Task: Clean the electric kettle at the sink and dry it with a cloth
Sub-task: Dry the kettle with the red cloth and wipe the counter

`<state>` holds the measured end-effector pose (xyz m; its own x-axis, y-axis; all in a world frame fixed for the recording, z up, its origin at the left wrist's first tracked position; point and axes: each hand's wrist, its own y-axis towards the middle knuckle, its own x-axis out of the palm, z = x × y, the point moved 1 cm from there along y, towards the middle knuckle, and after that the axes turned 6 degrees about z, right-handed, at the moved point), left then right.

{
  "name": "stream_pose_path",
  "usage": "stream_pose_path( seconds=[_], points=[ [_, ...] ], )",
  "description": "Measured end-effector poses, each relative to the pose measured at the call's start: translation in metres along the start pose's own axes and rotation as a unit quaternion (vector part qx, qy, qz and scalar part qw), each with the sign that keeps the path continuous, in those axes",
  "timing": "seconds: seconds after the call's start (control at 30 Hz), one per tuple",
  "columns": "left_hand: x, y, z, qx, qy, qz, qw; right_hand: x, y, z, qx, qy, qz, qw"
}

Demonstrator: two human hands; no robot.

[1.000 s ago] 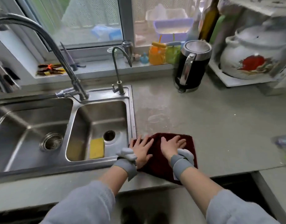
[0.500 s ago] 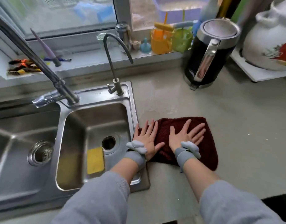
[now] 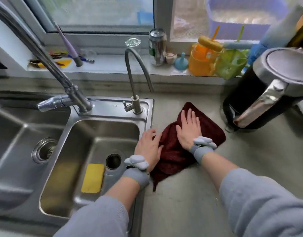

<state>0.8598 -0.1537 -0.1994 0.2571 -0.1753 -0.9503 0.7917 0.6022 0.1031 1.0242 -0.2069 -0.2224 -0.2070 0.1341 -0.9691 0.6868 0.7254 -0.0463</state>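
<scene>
Head view: kettle [image 3: 260, 93] stands upright on the worktop [image 3: 190, 202] at 2 o'clock, black body, steel lid and handle, handle facing the camera. Neither hand touches it. Dark red cloth [image 3: 186, 147] lies flat on the worktop at centre, its far corner near the kettle base but apart from it. Right hand [image 3: 188, 129] lies palm down on the cloth, fingers [image 3: 186, 117] straight and close together, pointing to 12 o'clock, kettle at 2 o'clock from them. Left hand [image 3: 148, 147] rests on the cloth's left edge, fingers slightly curled, relaxed, nothing pinched; thumb on the cloth. Both wrists carry grey bands with a white unit.

Edges: cloth's left side runs just beside the sink [image 3: 104, 127] rim; left wrist hangs over that rim. Bare worktop at 5 o'clock of the cloth and between cloth and kettle. Yellow sponge [image 3: 92, 177] lies in the right basin beside the drain [image 3: 113, 161]. Small tap [image 3: 135, 79] at 12 o'clock of the basin, large tap [image 3: 61, 79] at 10 o'clock. Windowsill [image 3: 113, 64] behind holds a can [image 3: 157, 47], orange cup [image 3: 202, 60] and green cup [image 3: 231, 64].
</scene>
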Motion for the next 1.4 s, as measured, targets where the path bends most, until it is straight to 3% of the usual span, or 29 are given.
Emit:
stream_pose_path(
  seconds=[0.1, 0.17, 0.23, 0.27, 0.37, 0.47, 0.6, 0.73, 0.93, 1.23, 1.4],
  points=[
    [-0.019, 0.013, -0.011, -0.086, -0.009, -0.022, 0.996, -0.011, 0.025, 0.004, -0.077, -0.05, -0.001, 0.996],
    [-0.024, 0.017, -0.017, -0.163, -0.037, -0.025, 0.986, -0.007, 0.013, -0.005, 0.0, -0.048, 0.055, 0.997],
    [-0.024, 0.017, -0.016, -0.201, -0.053, -0.018, 0.978, 0.003, 0.002, -0.016, 0.084, -0.023, 0.042, 0.995],
    [-0.024, 0.018, -0.015, -0.217, -0.06, -0.013, 0.974, 0.006, 0.008, -0.02, 0.083, -0.019, 0.037, 0.996],
    [-0.025, 0.022, -0.022, -0.265, -0.077, -0.024, 0.961, 0.001, 0.048, -0.029, 0.02, -0.004, 0.008, 1.0],
    [-0.027, 0.016, -0.031, -0.288, -0.072, -0.049, 0.954, 0.013, 0.062, -0.05, -0.103, -0.017, -0.024, 0.994],
    [-0.033, -0.009, -0.04, -0.287, -0.082, -0.1, 0.949, 0.019, 0.018, -0.064, -0.226, -0.019, -0.024, 0.974],
    [-0.046, -0.042, -0.051, -0.268, -0.103, -0.165, 0.944, 0.005, -0.038, -0.058, -0.249, 0.0, -0.091, 0.964],
    [-0.065, -0.108, -0.047, -0.181, -0.044, -0.271, 0.944, -0.001, -0.136, -0.056, -0.28, -0.015, -0.148, 0.948],
    [-0.083, -0.222, -0.067, -0.099, 0.005, -0.267, 0.959, 0.009, -0.295, -0.06, -0.227, 0.02, -0.124, 0.966],
    [-0.086, -0.274, -0.096, -0.062, 0.065, -0.201, 0.976, 0.02, -0.373, -0.086, -0.188, 0.031, -0.102, 0.976]
  ],
)
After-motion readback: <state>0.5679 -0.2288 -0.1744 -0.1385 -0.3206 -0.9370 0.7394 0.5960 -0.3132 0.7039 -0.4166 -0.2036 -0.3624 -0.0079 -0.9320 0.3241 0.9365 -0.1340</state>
